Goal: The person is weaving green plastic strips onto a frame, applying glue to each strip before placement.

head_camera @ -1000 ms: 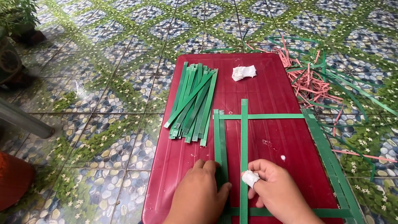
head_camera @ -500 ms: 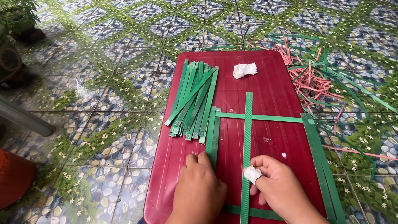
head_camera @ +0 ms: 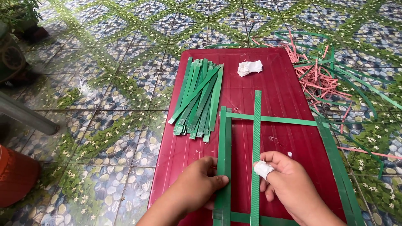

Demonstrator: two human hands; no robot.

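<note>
Our fingers (head_camera: 217,181) on the left hand (head_camera: 194,188) press together on the left upright green strip (head_camera: 225,159), thumb on its face and the other fingers curled beside and under its edge. The fingers of our right hand (head_camera: 289,188) are curled together around a small wad of white tissue (head_camera: 264,169), which they hold against the middle upright green strip (head_camera: 255,146).

Both strips lie flat on a dark red worktop (head_camera: 251,83) that sits on the floor. They run away from us, side by side and a little apart. A horizontal green strip (head_camera: 276,119) crosses them near their far ends, and another horizontal strip (head_camera: 240,217) crosses them at the bottom edge of the view. A further pair of green strips (head_camera: 335,163) runs along the right edge of the worktop.

To the left of the frame, a loose bundle of green strips (head_camera: 199,98) lies on the worktop, fanned slightly. Near the far edge rests a second crumpled white tissue (head_camera: 250,67). Beyond the right side, a tangle of pink and green offcuts (head_camera: 322,75) lies on the patterned tile floor (head_camera: 104,83). An orange pot (head_camera: 14,175) stands at the lower left.
</note>
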